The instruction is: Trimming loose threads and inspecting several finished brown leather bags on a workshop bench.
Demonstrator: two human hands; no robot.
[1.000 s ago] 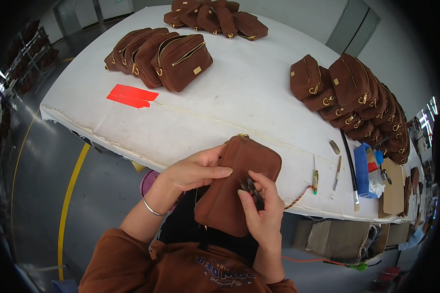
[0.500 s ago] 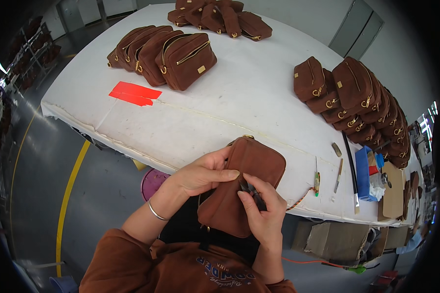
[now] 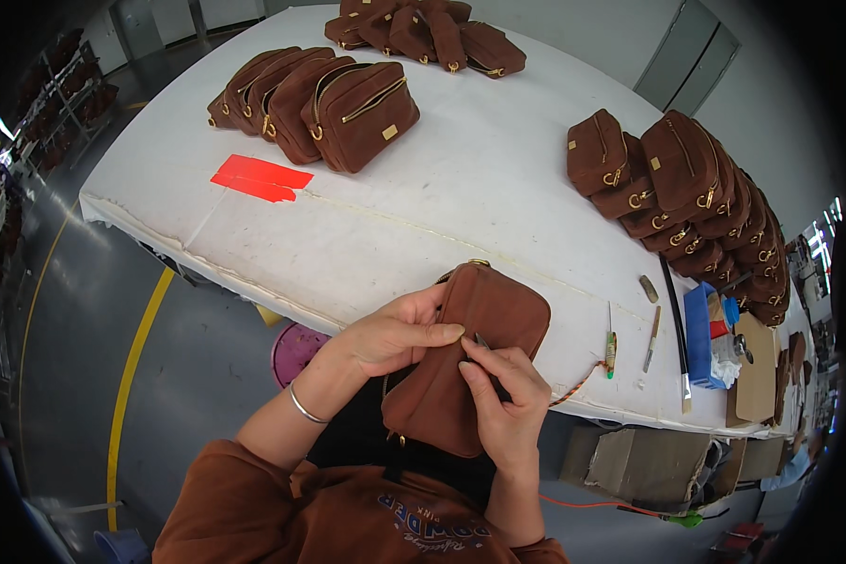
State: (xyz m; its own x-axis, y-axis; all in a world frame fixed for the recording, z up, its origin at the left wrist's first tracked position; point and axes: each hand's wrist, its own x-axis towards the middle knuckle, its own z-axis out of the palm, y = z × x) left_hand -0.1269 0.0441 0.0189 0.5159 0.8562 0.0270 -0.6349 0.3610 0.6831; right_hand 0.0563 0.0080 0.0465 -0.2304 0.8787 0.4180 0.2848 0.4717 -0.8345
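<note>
Fingers of our left hand [image 3: 395, 338] grip the brown bag [image 3: 508, 301] along its side, thumb flat on its face; we hold it at the near edge of the worktop [image 3: 423, 216]. Those of our right hand [image 3: 508, 399] are pinched narrow around a dark tool [image 3: 480, 340], which they mostly hide. Compared with a second ago, our right fingertips have come in beside the left thumb, and less of the tool shows. Toward the near right corner lie a green-handled awl [image 3: 611, 352], a long brush [image 3: 675, 320] and a blue bin [image 3: 694, 329]; stacked bags [image 3: 677, 169] line the right edge.
</note>
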